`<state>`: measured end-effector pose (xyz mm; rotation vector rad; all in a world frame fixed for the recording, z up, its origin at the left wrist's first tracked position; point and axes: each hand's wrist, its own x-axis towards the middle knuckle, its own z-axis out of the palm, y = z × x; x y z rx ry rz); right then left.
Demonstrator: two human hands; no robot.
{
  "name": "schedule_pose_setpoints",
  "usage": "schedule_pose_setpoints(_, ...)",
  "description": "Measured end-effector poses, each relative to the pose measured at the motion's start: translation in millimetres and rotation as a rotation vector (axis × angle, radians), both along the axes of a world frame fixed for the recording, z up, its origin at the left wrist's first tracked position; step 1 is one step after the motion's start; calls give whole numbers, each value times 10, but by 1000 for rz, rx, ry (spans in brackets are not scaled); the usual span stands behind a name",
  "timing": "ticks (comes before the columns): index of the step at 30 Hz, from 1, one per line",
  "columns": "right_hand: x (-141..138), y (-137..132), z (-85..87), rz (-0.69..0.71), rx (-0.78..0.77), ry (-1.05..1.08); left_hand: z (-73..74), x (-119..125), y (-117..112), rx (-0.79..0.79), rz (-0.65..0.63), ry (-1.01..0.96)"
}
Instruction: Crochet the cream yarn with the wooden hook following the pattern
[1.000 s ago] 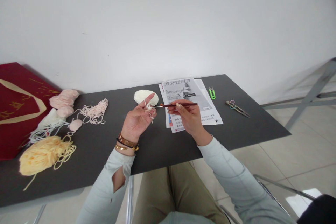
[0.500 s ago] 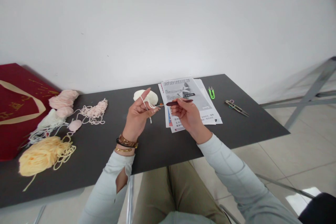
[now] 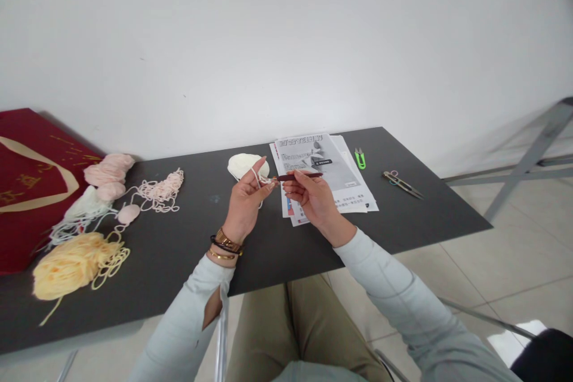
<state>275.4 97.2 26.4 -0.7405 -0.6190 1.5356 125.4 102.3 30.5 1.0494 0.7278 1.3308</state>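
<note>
White yarn (image 3: 255, 175) loops round the raised index finger of my left hand (image 3: 245, 200), whose thumb and other fingers pinch the yarn near the hook tip. My right hand (image 3: 314, 196) is closed on a crochet hook with a dark brown handle (image 3: 286, 178), its tip pointing left into the yarn at my left fingertips. The small stitches there are too fine to make out. Behind my left hand lies a white ball of yarn (image 3: 242, 165), partly covered by the fingers. Printed sheets (image 3: 342, 176) lie under and behind my right hand.
Green thread snips (image 3: 360, 159) and metal snips (image 3: 403, 184) lie on the dark table (image 3: 430, 209) to the right. Toward the left are pink yarn (image 3: 110, 170), loose pink strands (image 3: 163, 191), yellow yarn (image 3: 67, 265) and a red bag (image 3: 27, 191). A white wall stands behind.
My left hand has moved a little right and down, while the right hand with the hook has shifted slightly left. The hook tip now sits closer in at the left fingertips.
</note>
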Motion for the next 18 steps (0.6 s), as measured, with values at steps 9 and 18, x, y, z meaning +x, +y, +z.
schedule_pose_setpoints(9, 0, -19, 25, -44, 26, -82, -56, -38, 48, 88, 70, 111)
schedule_pose_setpoints(18, -20, -28, -21, -40, 54, -80, -66, -8, 28, 43, 11, 122)
